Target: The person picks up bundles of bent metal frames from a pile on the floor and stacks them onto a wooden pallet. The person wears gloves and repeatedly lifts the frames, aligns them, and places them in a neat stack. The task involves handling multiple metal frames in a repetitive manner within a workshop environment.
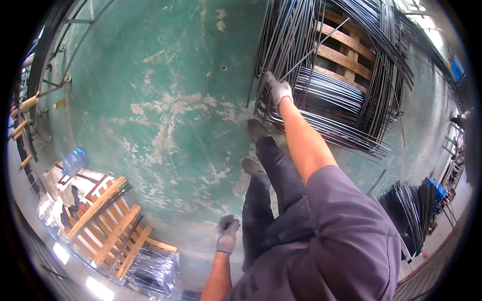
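My right hand (278, 90), in a pale glove, is at the near left corner of a stack of bent dark metal rods (331, 93). Its fingers are closed around a metal rod (317, 47), which slants up and to the right across the stack; the grip itself is partly hidden by the back of the glove. Down by my left leg hangs my left hand (227, 233), also gloved. Its fingers are curled in, and nothing shows in them.
Under the rods lies a wooden pallet (344, 57). My shoes (257, 129) stand on worn green floor just short of the stack. At lower left are tilted wooden pallets (118, 233), a plastic-wrapped bundle (153, 266) and a blue water jug (75, 161). More dark rods (409, 215) stand at right.
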`<state>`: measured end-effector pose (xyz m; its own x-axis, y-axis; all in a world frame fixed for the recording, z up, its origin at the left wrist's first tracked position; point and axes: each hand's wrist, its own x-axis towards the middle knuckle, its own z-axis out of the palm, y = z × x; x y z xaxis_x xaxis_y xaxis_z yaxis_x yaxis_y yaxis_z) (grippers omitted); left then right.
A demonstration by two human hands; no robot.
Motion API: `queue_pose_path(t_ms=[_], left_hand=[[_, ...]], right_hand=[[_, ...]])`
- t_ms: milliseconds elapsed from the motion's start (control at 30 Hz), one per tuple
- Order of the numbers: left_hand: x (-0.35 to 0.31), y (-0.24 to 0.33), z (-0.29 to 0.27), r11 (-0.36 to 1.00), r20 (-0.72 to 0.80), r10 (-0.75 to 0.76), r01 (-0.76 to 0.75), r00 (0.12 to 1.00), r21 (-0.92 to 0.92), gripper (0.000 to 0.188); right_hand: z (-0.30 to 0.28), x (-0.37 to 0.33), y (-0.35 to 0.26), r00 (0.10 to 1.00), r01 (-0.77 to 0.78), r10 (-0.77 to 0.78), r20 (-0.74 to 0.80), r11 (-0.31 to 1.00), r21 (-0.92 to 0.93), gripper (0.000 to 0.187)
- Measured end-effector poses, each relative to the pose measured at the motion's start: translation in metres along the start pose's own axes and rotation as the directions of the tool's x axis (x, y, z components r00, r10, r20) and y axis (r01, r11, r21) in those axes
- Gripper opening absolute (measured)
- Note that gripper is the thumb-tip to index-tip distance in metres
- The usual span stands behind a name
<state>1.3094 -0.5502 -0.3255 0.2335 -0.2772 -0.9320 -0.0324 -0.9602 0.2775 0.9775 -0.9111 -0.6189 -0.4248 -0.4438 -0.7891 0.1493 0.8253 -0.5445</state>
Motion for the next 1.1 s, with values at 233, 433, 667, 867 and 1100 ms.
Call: queue_pose_path(t_ms=[233, 433, 667, 867, 1100], left_hand=[[0.026, 0.049, -0.017, 0.996, -0.082, 0.082, -0.084, 0.993, -0.026, 0.041], [0.005, 0.037, -0.008, 1.0, -0.115, -0.013, 0.016, 0.993, 0.026, 0.043], [-0.019, 0.107, 0.022, 0.958, 0.251, 0.287, -0.271, 0.925, -0.096, 0.038], [-0.08, 0.188, 0.09, 0.872, 0.648, 0.487, -0.375, 0.585, -0.316, 0.053], [-0.294, 0.121, 0.312, 0.934, 0.969, 0.162, -0.287, -0.186, -0.211, 0.083]], right_hand=[[0.015, 0.051, 0.006, 0.872, -0.332, -0.016, 0.49, 0.717, 0.613, 0.034], [-0.001, -0.031, -0.022, 0.914, -0.206, -0.014, 0.405, 0.845, 0.493, 0.018], [-0.151, -0.249, -0.057, 0.945, 0.013, -0.134, 0.298, 0.927, 0.374, 0.016], [-0.323, -0.42, -0.018, 0.956, 0.127, -0.215, 0.198, 0.915, 0.383, 0.036], [-0.482, -0.641, 0.091, 0.932, 0.284, -0.345, 0.115, 0.888, 0.361, 0.039]])
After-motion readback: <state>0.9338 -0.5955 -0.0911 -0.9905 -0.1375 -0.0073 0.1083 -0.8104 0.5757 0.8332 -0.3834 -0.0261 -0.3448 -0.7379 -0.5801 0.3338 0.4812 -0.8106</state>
